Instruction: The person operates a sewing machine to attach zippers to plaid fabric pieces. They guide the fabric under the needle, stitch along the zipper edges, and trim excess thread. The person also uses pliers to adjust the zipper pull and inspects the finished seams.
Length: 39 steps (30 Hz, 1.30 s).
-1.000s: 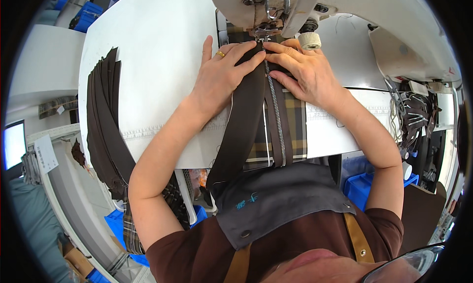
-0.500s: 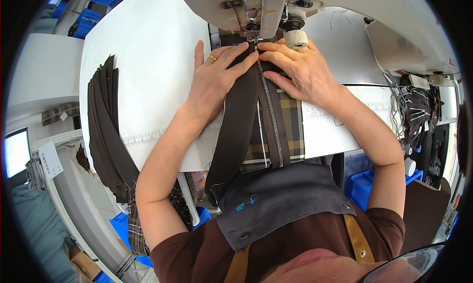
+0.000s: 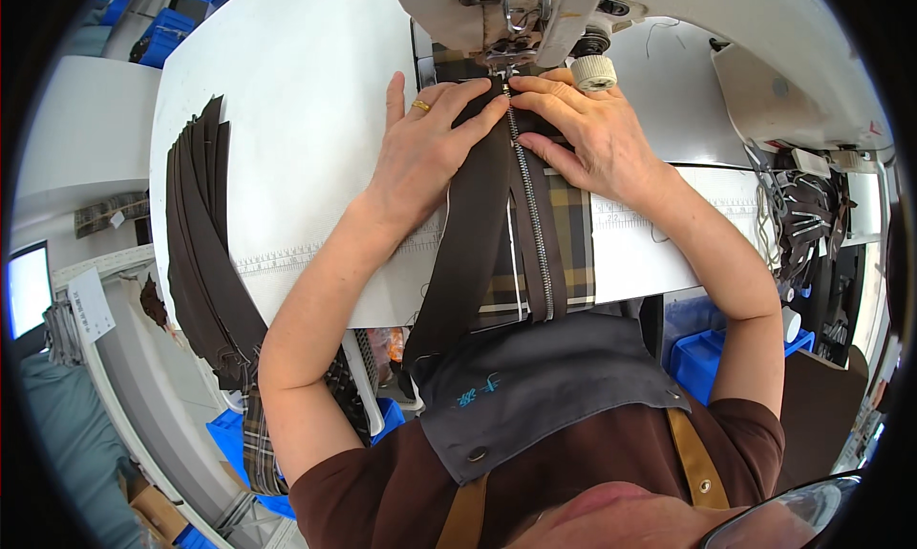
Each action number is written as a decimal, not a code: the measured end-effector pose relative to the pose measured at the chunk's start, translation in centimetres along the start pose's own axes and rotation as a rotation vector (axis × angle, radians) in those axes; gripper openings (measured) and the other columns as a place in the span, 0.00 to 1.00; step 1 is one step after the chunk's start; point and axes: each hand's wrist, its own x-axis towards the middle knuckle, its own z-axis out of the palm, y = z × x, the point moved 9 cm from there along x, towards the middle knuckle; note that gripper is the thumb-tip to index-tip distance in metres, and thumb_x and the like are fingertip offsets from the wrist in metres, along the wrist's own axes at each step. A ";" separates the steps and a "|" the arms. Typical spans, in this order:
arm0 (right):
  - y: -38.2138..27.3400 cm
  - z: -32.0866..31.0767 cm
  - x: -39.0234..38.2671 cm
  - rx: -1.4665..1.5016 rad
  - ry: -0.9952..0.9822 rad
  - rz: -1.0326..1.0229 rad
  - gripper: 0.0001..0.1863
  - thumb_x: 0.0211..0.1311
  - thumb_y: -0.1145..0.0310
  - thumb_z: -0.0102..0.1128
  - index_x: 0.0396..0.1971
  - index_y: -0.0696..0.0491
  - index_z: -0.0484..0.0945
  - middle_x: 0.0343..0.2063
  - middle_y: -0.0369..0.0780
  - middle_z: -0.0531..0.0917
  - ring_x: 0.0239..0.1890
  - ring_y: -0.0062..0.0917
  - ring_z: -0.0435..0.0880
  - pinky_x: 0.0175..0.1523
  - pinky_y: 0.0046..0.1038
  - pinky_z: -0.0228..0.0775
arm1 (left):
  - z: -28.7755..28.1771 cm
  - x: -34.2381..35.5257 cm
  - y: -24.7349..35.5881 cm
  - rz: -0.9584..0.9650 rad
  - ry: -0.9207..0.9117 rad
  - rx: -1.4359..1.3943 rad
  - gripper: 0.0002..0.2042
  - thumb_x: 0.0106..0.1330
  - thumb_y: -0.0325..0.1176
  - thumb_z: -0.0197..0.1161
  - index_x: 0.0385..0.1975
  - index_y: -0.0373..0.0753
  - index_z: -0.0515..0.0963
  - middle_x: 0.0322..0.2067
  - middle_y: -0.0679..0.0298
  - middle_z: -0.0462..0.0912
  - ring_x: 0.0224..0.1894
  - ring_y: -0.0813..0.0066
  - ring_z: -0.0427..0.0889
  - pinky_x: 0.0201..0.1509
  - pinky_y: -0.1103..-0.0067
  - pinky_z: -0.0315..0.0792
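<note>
A metal-toothed zipper (image 3: 537,215) on dark brown tape runs from the sewing machine's presser foot (image 3: 506,71) down toward my apron. Below it lies brown-and-tan plaid fabric (image 3: 576,238), and a wide dark brown strip (image 3: 465,234) slants along its left side. My left hand (image 3: 425,148) rests flat on the top of that strip, fingers apart, a ring on one of them. Opposite it, my right hand (image 3: 592,133) lies on the zipper's right side, fingers stretched toward the foot and thumb apart. Both sets of fingertips are close to the foot.
The sewing machine head (image 3: 535,14) overhangs the work, with a white knob (image 3: 593,72) beside my right hand. A pile of dark strips (image 3: 202,205) hangs over the white table's (image 3: 315,157) left edge. Scissors (image 3: 767,172) and bundled zippers (image 3: 807,210) are at the right.
The machine head, the fabric and both hands appear slightly farther right in the view. My hands keep nearly the same places on the zipper and strip beside the foot.
</note>
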 end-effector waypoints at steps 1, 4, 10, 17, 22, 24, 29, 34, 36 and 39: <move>0.0 0.0 0.0 -0.005 0.003 -0.007 0.15 0.55 0.61 0.62 0.41 0.52 0.78 0.45 0.35 0.80 0.48 0.30 0.76 0.54 0.32 0.64 | 0.0 0.0 0.1 0.001 -0.004 0.017 0.25 0.50 0.33 0.65 0.53 0.51 0.77 0.54 0.68 0.74 0.55 0.66 0.72 0.67 0.48 0.43; -0.1 0.1 -0.1 -0.010 -0.010 -0.021 0.18 0.56 0.61 0.62 0.44 0.52 0.77 0.45 0.36 0.80 0.49 0.31 0.76 0.54 0.32 0.64 | -0.1 0.0 0.4 0.023 0.006 0.037 0.23 0.53 0.32 0.64 0.52 0.49 0.75 0.54 0.67 0.74 0.55 0.67 0.72 0.64 0.43 0.47; 0.0 0.0 0.1 -0.027 -0.010 0.014 0.23 0.56 0.60 0.62 0.50 0.54 0.75 0.45 0.40 0.80 0.50 0.33 0.74 0.54 0.33 0.64 | -0.4 0.1 0.7 0.008 0.002 0.051 0.20 0.57 0.38 0.63 0.51 0.49 0.76 0.55 0.66 0.74 0.55 0.67 0.73 0.62 0.40 0.47; 0.8 0.5 0.2 0.102 -0.011 0.047 0.18 0.57 0.64 0.60 0.47 0.53 0.76 0.40 0.42 0.79 0.46 0.33 0.75 0.52 0.33 0.65 | -0.6 0.1 0.8 0.002 0.009 0.043 0.20 0.57 0.37 0.62 0.52 0.49 0.76 0.55 0.65 0.75 0.56 0.67 0.72 0.62 0.40 0.47; -0.2 0.2 1.9 -0.101 -0.029 -0.046 0.11 0.56 0.68 0.59 0.40 0.52 0.76 0.25 0.39 0.79 0.28 0.32 0.80 0.35 0.32 0.71 | -0.1 0.0 0.5 0.023 0.002 0.083 0.22 0.54 0.31 0.63 0.53 0.50 0.76 0.55 0.65 0.74 0.56 0.68 0.72 0.63 0.41 0.47; -0.2 0.5 2.3 -0.107 -0.016 -0.102 0.10 0.55 0.69 0.59 0.38 0.52 0.76 0.20 0.38 0.78 0.21 0.32 0.79 0.27 0.31 0.70 | -0.1 0.0 0.5 0.018 0.001 0.073 0.23 0.53 0.29 0.63 0.53 0.50 0.76 0.56 0.65 0.74 0.56 0.67 0.72 0.63 0.41 0.47; 0.4 0.2 2.0 -0.148 0.016 -0.158 0.10 0.53 0.70 0.59 0.36 0.53 0.75 0.19 0.37 0.78 0.20 0.30 0.80 0.22 0.29 0.70 | -0.1 -0.1 0.3 0.001 0.013 0.046 0.23 0.53 0.40 0.67 0.52 0.51 0.78 0.55 0.64 0.76 0.56 0.66 0.72 0.65 0.45 0.44; -0.7 1.2 2.6 -0.185 -0.064 -0.277 0.13 0.51 0.71 0.59 0.39 0.53 0.75 0.24 0.36 0.79 0.25 0.29 0.82 0.26 0.27 0.74 | 0.1 -0.2 0.3 0.015 -0.005 0.035 0.24 0.51 0.26 0.64 0.51 0.50 0.77 0.56 0.65 0.74 0.57 0.65 0.72 0.64 0.41 0.46; -0.8 1.7 2.9 -0.203 -0.073 -0.312 0.14 0.50 0.71 0.59 0.39 0.52 0.75 0.25 0.36 0.79 0.27 0.29 0.83 0.28 0.26 0.75 | 0.2 -0.2 0.3 0.012 -0.001 0.032 0.24 0.51 0.26 0.64 0.51 0.50 0.77 0.56 0.65 0.74 0.57 0.64 0.72 0.64 0.41 0.46; -1.4 1.6 3.3 -0.272 -0.086 -0.356 0.14 0.49 0.73 0.58 0.39 0.53 0.75 0.25 0.36 0.79 0.30 0.28 0.83 0.32 0.24 0.75 | 0.3 -0.3 0.2 0.012 0.004 0.047 0.23 0.51 0.26 0.63 0.50 0.50 0.78 0.55 0.66 0.74 0.57 0.64 0.72 0.64 0.40 0.46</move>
